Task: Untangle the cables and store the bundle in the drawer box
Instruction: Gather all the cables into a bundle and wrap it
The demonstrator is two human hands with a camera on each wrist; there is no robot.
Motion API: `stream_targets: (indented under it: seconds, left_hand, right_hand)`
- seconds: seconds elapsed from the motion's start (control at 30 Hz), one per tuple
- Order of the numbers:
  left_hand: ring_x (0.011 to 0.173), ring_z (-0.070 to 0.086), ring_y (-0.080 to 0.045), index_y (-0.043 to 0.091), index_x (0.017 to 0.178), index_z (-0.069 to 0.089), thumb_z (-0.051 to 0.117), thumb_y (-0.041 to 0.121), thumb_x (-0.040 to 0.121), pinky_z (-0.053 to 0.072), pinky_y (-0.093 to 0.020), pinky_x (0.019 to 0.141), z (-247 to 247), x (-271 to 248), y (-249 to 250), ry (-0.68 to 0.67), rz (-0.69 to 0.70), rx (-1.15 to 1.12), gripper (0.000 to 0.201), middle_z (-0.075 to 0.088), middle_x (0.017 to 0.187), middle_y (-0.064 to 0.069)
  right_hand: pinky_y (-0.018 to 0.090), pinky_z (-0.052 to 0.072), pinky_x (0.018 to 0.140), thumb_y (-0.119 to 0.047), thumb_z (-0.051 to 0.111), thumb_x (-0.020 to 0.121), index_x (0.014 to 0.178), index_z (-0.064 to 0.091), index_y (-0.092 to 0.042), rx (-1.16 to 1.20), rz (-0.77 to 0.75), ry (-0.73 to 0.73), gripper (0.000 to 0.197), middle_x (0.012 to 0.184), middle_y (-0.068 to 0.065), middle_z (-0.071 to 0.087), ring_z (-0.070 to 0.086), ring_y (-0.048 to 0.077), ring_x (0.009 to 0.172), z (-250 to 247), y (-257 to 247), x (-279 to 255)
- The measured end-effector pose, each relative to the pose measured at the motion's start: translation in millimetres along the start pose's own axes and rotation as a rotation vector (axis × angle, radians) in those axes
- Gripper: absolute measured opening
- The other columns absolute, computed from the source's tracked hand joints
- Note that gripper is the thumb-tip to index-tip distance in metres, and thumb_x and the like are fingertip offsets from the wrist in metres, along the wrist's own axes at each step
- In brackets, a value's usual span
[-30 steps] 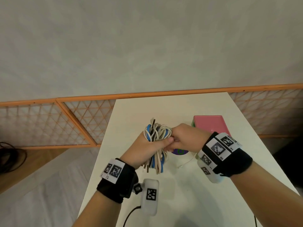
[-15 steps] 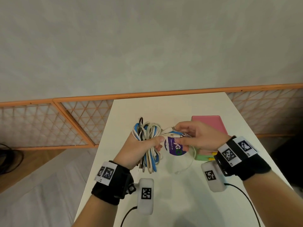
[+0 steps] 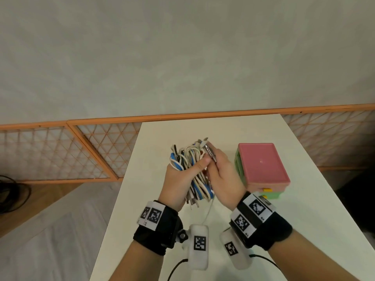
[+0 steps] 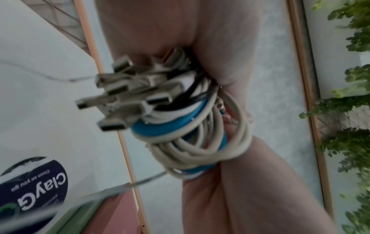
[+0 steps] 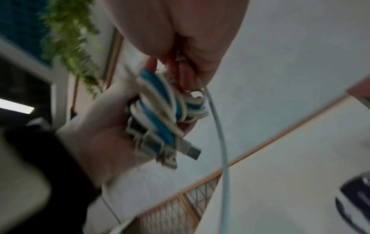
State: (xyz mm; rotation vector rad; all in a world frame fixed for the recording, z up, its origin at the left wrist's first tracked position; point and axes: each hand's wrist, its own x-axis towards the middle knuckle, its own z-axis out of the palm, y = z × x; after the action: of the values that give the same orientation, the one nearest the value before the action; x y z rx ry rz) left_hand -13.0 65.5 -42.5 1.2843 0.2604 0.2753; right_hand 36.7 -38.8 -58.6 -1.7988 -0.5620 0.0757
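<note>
A coiled bundle of white, blue and black cables (image 3: pixel 191 171) (image 4: pixel 190 126) (image 5: pixel 164 107) is held above the white table (image 3: pixel 223 230). My left hand (image 3: pixel 182 179) grips the bundle, thumb across its front. USB plugs (image 4: pixel 120 98) stick out of its lower end. My right hand (image 3: pixel 221 175) is against the bundle's right side and pinches a silver plug (image 3: pixel 210 154) with its thin white cable (image 5: pixel 220 142) hanging down. The drawer box (image 3: pixel 261 169), green with a pink top, stands to the right of my hands, with a yellow knob on its front.
A round dark tub labelled ClayGo (image 4: pixel 34 190) lies on the table below my hands, hidden in the head view. An orange lattice fence (image 3: pixel 60 153) runs behind the table. The table's left edge (image 3: pixel 121 189) drops to the floor.
My right hand moved back in against the bundle and turned, now pinching the silver plug. The bundle rose slightly and the tub became hidden under my hands.
</note>
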Motion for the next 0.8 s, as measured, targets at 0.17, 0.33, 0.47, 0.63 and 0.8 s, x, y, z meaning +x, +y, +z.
stream_targets:
  seconds: [0.17,0.33,0.47,0.63,0.8]
  left_hand:
    - [0.098,0.070,-0.027,0.014,0.097,0.074,0.076,0.031,0.068,0.057,-0.038,0.085,7,1,1,0.049,-0.046,-0.103,0.033,0.074,0.104,-0.013]
    - [0.095,0.069,-0.033,-0.004,0.103,0.069,0.081,0.021,0.069,0.056,-0.041,0.083,4,7,2,0.064,-0.128,-0.109,0.044,0.070,0.104,-0.025]
    - [0.081,0.069,-0.030,0.005,0.091,0.071,0.076,0.006,0.077,0.058,-0.040,0.071,1,10,8,0.087,-0.093,-0.105,0.015,0.070,0.082,-0.014]
    - [0.083,0.069,-0.030,0.005,0.093,0.071,0.078,0.012,0.076,0.058,-0.039,0.072,-11,15,17,0.129,-0.057,-0.108,0.020,0.071,0.088,-0.015]
    - [0.072,0.065,-0.022,0.011,0.074,0.066,0.072,0.014,0.082,0.057,-0.033,0.070,-47,25,31,0.280,-0.059,-0.228,0.010,0.064,0.068,-0.006]
  right_hand:
    - [0.028,0.051,0.077,-0.015,0.035,0.096,0.144,0.030,-0.016,-0.301,-0.168,-0.015,0.048,0.111,0.000,0.038,0.052,0.012,0.080,5,3,-6]
    - [0.043,0.053,0.067,-0.026,0.033,0.094,0.101,0.049,-0.017,-0.404,-0.186,-0.117,0.019,0.112,-0.003,0.028,0.054,0.020,0.074,-7,-5,-11]
    - [0.024,0.040,0.088,-0.021,0.041,0.097,0.099,0.052,-0.030,-0.270,-0.031,-0.330,0.015,0.112,0.002,0.027,0.042,0.014,0.096,-23,-15,1]
    - [0.016,0.045,0.060,-0.010,0.057,0.090,0.136,0.043,-0.039,0.247,0.039,-0.320,0.056,0.109,0.002,0.051,0.053,0.006,0.077,-39,-10,2]
    - [0.016,0.038,0.051,-0.003,0.055,0.091,0.109,0.069,-0.015,0.277,0.162,-0.336,0.026,0.070,0.002,0.061,0.052,0.005,0.056,-53,20,-6]
